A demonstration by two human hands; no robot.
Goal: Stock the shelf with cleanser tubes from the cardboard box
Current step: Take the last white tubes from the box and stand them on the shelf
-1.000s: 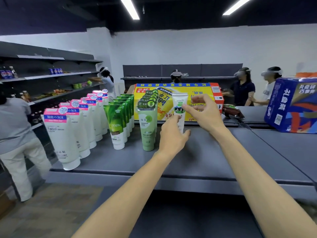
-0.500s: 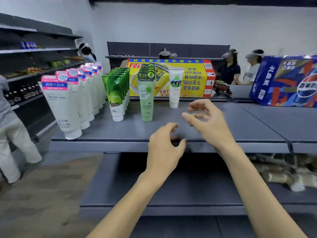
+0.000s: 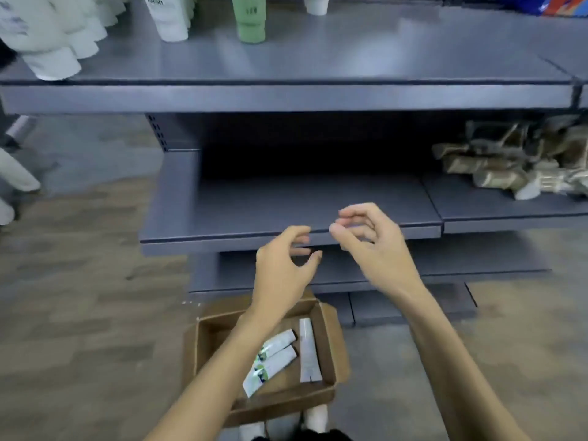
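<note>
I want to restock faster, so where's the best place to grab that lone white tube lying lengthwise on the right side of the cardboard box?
Take the white tube across its middle, coming straight down from above. It lies flat on the floor of the cardboard box, apart from the other two tubes, so both long edges look open for a thumb-and-finger grip. The right hand is probably the better one.

Tubes [image 3: 251,17] on grey shelf [image 3: 318,65]

place: shop | evidence: metal display shelves [image 3: 286,97], rows of standing cleanser tubes [image 3: 168,17]
</note>
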